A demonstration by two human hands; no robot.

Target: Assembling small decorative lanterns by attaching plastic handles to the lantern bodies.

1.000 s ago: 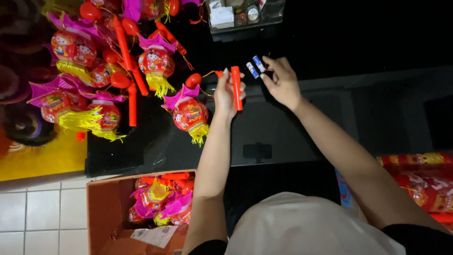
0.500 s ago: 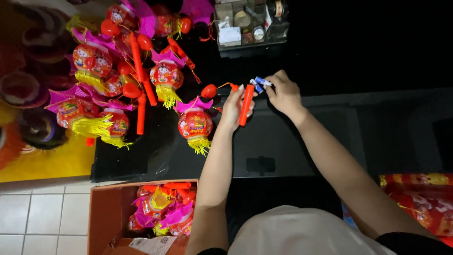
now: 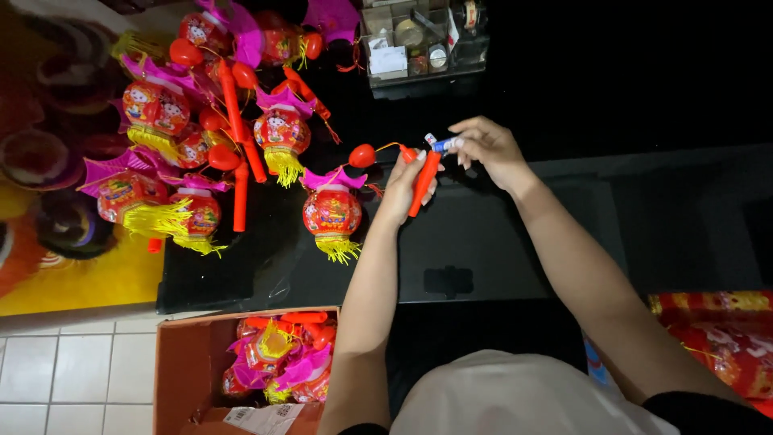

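My left hand [image 3: 405, 187] grips a red plastic handle stick [image 3: 423, 184] over a black table [image 3: 483, 242]. A thin cord runs from the stick's top to a red toy lantern [image 3: 331, 213] with a pink top and yellow tassel, lying on the table just left of the hand. My right hand [image 3: 488, 147] pinches small blue-and-white batteries [image 3: 441, 144] against the stick's upper end. Both forearms reach up from the bottom of the view.
Several more red and pink lanterns [image 3: 278, 133] with red sticks lie heaped at the table's left. A clear organiser box [image 3: 423, 40] stands at the back. An open cardboard box [image 3: 193, 366] of lanterns sits on the tiled floor below. Red packages [image 3: 725, 338] lie lower right.
My right hand has brought the batteries in from a little apart until they meet the top of the red stick. The left hand keeps its hold.
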